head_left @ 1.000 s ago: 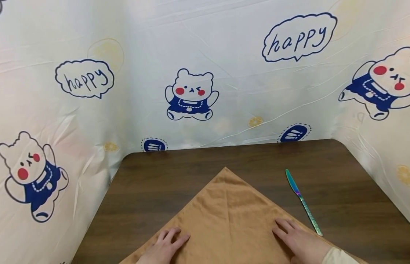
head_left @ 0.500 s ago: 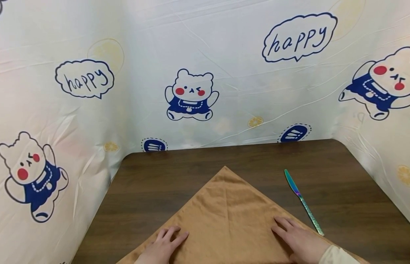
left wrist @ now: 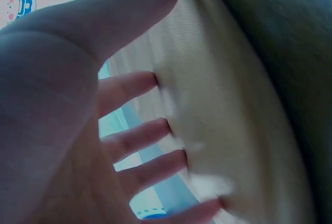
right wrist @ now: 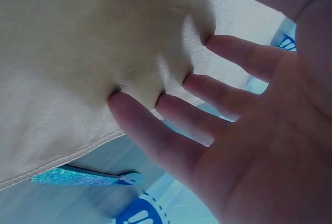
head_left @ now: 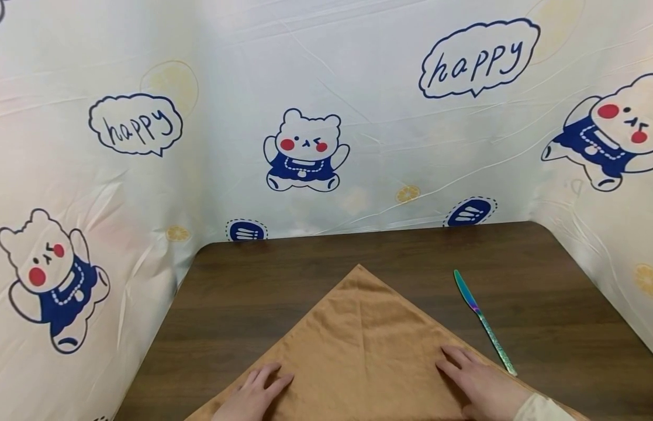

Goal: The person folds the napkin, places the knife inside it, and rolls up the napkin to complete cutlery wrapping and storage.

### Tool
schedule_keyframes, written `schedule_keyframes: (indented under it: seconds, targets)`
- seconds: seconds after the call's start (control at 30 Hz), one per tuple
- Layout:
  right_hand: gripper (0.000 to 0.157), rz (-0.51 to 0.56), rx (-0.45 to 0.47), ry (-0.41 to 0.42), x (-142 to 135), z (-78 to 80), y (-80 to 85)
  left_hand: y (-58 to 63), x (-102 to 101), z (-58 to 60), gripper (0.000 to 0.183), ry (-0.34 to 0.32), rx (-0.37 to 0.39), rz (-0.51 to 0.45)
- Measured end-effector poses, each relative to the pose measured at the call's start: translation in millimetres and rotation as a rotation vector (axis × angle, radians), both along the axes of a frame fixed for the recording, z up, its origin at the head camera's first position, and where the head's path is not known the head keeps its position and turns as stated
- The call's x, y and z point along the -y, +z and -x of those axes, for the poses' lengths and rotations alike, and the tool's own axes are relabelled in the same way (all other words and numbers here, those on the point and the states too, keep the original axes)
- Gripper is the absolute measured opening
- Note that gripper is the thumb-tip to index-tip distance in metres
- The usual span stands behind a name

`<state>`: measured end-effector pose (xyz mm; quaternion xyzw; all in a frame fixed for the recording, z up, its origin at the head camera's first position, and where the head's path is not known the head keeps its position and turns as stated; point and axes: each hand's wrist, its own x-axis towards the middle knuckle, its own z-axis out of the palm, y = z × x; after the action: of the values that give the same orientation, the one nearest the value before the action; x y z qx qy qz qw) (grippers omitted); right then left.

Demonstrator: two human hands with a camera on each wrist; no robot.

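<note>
A tan cloth [head_left: 360,333] lies on the table with one corner pointing to the far side and a faint crease down its middle. My left hand [head_left: 254,393] rests on its left part, fingers spread. In the left wrist view the fingertips [left wrist: 168,125] touch the cloth [left wrist: 207,89]. On the right part of the cloth lies my right hand [head_left: 479,377], fingers extended. Its fingertips [right wrist: 120,102] press small dents into the fabric in the right wrist view. The cloth's near part runs out of the head view.
An iridescent table knife [head_left: 484,324] lies on the dark wooden table [head_left: 242,292], just beyond the cloth's right edge and close to my right hand. A white curtain [head_left: 379,70] printed with bears hangs along the back and both sides.
My left hand has shifted slightly left and towards me. The right hand and the cloth stay almost where they were.
</note>
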<state>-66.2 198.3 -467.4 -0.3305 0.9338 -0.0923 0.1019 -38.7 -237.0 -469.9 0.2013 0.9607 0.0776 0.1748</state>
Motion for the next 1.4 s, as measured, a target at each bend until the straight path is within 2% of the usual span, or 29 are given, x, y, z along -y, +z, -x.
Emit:
schedule_keyframes:
  seconds: [0.2, 0.3, 0.4, 0.6, 0.77, 0.83, 0.97, 1.03, 1.2, 1.3, 1.4]
  targets:
    - [0.069, 0.009, -0.07, 0.031, -4.7, -2.3, -1.5, -5.5, 17.3, -6.1, 0.089, -0.031, -0.152, -0.019]
    - [0.068, 0.001, -0.069, 0.032, -6.9, -2.8, -2.5, -6.5, 27.2, -7.3, 0.09, -0.024, -0.156, -0.005]
    - [0.067, -0.004, -0.06, 0.025, -8.9, -3.7, -3.3, -4.7, 36.0, -9.1, 0.09, -0.007, -0.131, -0.004]
    - [0.062, 0.014, -0.094, 0.025, -13.7, -5.7, -4.0, 1.9, 47.6, -13.7, 0.068, 0.073, -0.096, 0.015]
    - [0.062, 0.015, -0.016, -0.01, -17.5, -5.7, -3.1, 4.6, 59.5, -14.7, 0.063, 0.198, 0.053, -0.001]
    - [0.063, 0.011, 0.013, -0.025, -18.7, -5.5, -2.8, 4.5, 65.3, -14.2, 0.062, 0.226, 0.101, -0.017]
    - [0.063, 0.03, 0.008, -0.016, -20.3, -4.5, -2.5, 3.4, 75.2, -14.7, 0.061, 0.211, 0.117, -0.055]
    - [0.063, 0.05, -0.03, 0.001, -21.3, -3.8, -2.8, 4.6, 78.2, -15.2, 0.061, 0.2, 0.125, -0.079]
    - [0.06, 0.079, -0.104, 0.019, -24.9, -2.3, -3.5, 9.5, 79.5, -14.9, 0.067, 0.209, 0.164, -0.071]
    - [0.055, 0.079, -0.076, 0.01, -27.3, 0.3, -2.4, 11.3, 76.9, -14.4, 0.07, 0.206, 0.171, -0.043]
    - [0.046, 0.061, -0.042, -0.039, -30.4, 4.6, 0.8, 12.6, 72.9, -14.8, 0.074, 0.227, 0.189, -0.024]
